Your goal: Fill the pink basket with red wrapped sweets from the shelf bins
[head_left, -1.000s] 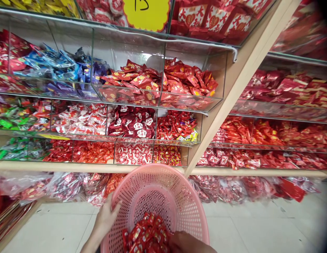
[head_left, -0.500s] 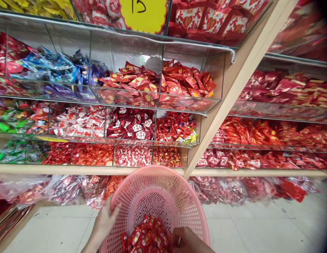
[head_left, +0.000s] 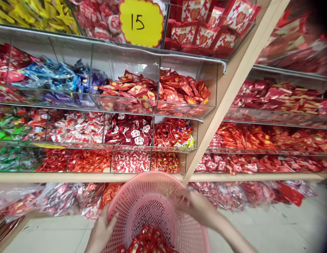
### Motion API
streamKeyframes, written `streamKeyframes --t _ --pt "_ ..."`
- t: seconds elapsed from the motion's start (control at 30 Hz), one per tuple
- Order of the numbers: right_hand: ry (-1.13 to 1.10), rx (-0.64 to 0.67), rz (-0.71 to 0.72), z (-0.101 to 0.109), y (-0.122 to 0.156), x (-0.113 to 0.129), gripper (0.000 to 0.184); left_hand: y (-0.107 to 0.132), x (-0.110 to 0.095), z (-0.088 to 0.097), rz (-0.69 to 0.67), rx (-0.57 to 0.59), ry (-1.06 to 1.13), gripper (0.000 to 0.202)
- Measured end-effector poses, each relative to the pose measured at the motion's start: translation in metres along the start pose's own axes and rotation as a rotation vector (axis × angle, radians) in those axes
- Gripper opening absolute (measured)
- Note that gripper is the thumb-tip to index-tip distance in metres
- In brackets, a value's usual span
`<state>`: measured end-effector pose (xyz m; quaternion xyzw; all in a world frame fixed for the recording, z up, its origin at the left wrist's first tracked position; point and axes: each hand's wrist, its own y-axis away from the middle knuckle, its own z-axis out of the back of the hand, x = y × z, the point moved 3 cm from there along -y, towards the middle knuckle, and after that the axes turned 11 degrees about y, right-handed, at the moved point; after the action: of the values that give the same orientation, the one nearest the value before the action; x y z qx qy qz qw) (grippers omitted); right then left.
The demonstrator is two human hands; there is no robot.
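Observation:
A pink perforated plastic basket (head_left: 193,230) tilts toward the shelves at the bottom centre. My left hand (head_left: 102,231) is closed on its left rim, thumb over the inner side. Small red-wrapped candies (head_left: 150,240) lie heaped in the basket's near part. Over the basket's right side is my right hand (head_left: 196,205), above the candies and apart from them. Its fingers look bent but are smeared by motion, so whether they hold anything does not show.
Wooden shelves with clear bins rise ahead. Maroon wrapped candies (head_left: 129,131), red packets (head_left: 183,88) and blue packets (head_left: 51,75) fill some bins. A yellow sign (head_left: 141,23) reads 15. Bagged candies (head_left: 61,200) sit below the bottom ledge (head_left: 60,177), above a tiled floor (head_left: 58,235).
My right hand has lifted off the candies and moved up and forward to the basket's right side. My left hand keeps its grip on the rim. The view has tilted up slightly.

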<state>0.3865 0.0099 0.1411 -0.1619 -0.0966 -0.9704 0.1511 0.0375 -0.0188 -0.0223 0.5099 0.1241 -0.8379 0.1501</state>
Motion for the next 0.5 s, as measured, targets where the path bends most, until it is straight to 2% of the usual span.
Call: streamKeyframes --t 0.1,0.13,0.23,0.3,0.37,0.5 --pt "0.122 -0.297 0.120 0.081 -0.040 0.020 0.021 -0.002 0.004 -0.002 0.011 0.000 0.013 0.056" --pt "0.163 -0.356 0.182 0.102 -0.056 0.028 0.021 -0.002 0.005 -0.002 0.014 0.002 0.020 0.056" --pt "0.379 -0.429 0.333 0.144 -0.104 0.050 0.023 -0.004 0.011 -0.005 0.011 -0.001 0.033 0.057" --pt "0.546 -0.404 0.328 0.156 -0.137 0.059 0.028 -0.005 0.016 -0.007 0.026 -0.013 0.025 0.059" --pt "0.669 -0.334 0.282 0.159 -0.165 0.065 0.035 -0.006 0.021 -0.009 0.047 -0.021 0.010 0.061" --pt "0.688 -0.206 0.228 0.154 -0.207 0.075 0.046 -0.007 0.024 -0.010 0.049 -0.015 0.012 0.057"
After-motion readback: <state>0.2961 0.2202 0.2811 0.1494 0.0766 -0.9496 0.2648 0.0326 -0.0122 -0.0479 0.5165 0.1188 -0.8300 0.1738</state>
